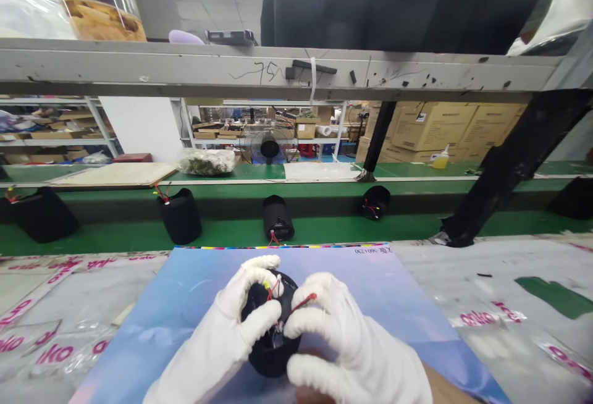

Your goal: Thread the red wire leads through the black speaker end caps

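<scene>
A black round housing (274,361) with wires coming out of its open top sits on the blue printed sheet in front of me. My left hand (238,314), in a white glove, wraps its left side. Its fingertips close on thin wires with a yellow connector (266,285) above the top. From the right, my gloved right hand (331,324) pinches a thin red wire (303,301), whose red tip sticks out past the fingers. What lies inside the housing is partly covered by the fingers.
Several similar black housings, such as one with wires at its base (277,218), stand on the green bench (231,231) behind. A blue sheet (194,286) lies under my hands over plastic film (463,293). A black-wrapped post (500,169) rises at right; a shelf beam (185,67) crosses above.
</scene>
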Motion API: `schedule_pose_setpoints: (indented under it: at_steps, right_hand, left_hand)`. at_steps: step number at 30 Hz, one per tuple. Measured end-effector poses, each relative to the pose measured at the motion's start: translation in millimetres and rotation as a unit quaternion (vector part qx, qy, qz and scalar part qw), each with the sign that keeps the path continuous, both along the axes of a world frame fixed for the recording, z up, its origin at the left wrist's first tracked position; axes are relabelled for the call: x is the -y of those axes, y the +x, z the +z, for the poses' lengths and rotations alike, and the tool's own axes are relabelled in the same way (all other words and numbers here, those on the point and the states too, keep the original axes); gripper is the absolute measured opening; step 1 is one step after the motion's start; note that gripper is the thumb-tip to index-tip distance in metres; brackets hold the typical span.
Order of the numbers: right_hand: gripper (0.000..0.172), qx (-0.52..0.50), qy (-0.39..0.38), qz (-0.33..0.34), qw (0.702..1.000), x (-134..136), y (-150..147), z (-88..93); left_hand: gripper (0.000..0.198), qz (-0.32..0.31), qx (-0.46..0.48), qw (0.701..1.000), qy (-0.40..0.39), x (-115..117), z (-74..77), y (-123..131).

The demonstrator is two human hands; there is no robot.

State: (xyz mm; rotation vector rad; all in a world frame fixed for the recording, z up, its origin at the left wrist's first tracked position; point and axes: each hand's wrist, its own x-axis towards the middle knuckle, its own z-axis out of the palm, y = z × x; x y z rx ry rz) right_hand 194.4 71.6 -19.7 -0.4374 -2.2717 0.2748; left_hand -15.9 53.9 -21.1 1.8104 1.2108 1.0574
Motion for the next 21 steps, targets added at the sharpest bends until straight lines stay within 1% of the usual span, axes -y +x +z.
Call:
schedule_pose_setpoints:
  at_steps: [2,3,4,6,7,9,10,11,14,17,19,21]
  right_hand:
    - [0.019,0.001,0.033,-0.005,0.999,-0.7,-1.5,-2.3]
    - [0.023,0.006,0.034,-0.008,0.999,-1.3,-2.3,-2.2]
    - [0.026,0.013,0.024,-0.008,1.0,-2.0,-3.1,-1.5]
    - [0.034,0.023,-0.008,-0.002,1.0,-3.4,-4.6,1.1]
    - [0.036,0.022,-0.02,-0.001,1.0,-4.0,-5.3,2.2]
    - [0.034,0.008,-0.027,-0.002,1.0,-4.8,-6.8,2.8]
    - [0.031,-0.001,-0.025,-0.002,1.0,-4.8,-7.4,2.3]
    - [0.028,-0.007,-0.025,-0.002,1.0,-4.7,-7.9,1.4]
    - [0.021,-0.013,-0.027,0.002,1.0,-3.4,-7.8,-1.5]
    - [0.019,-0.004,-0.027,0.009,1.0,-2.2,-6.0,-1.6]
    - [0.017,0.003,-0.022,0.004,1.0,-2.1,-5.3,-0.1]
    - [0.015,0.011,-0.008,-0.002,1.0,-2.3,-6.6,1.6]
  left_hand:
    - [0.012,-0.007,-0.002,1.0,0.004,2.6,1.4,-2.3]
    - [0.017,0.001,-0.005,1.0,0.007,4.5,1.5,-4.5]
    - [0.023,0.02,-0.016,0.999,0.022,6.9,0.6,-7.4]
    - [0.031,0.087,-0.072,0.988,0.104,13.6,-4.2,-14.2]
    - [0.032,0.131,-0.111,0.972,0.159,17.8,-7.9,-17.6]
    - [0.032,0.21,-0.181,0.926,0.256,26.3,-15.8,-22.7]
    - [0.032,0.237,-0.202,0.906,0.286,29.7,-19.1,-24.5]
    - [0.032,0.254,-0.214,0.895,0.299,32.1,-21.5,-26.0]
    - [0.028,0.275,-0.23,0.872,0.334,33.5,-21.5,-31.3]
    - [0.03,0.305,-0.171,0.869,0.351,35.1,-18.2,-37.3]
    - [0.023,0.294,-0.134,0.868,0.377,40.9,-21.8,-36.8]
    - [0.015,0.254,-0.141,0.861,0.418,47.8,-31.4,-29.8]
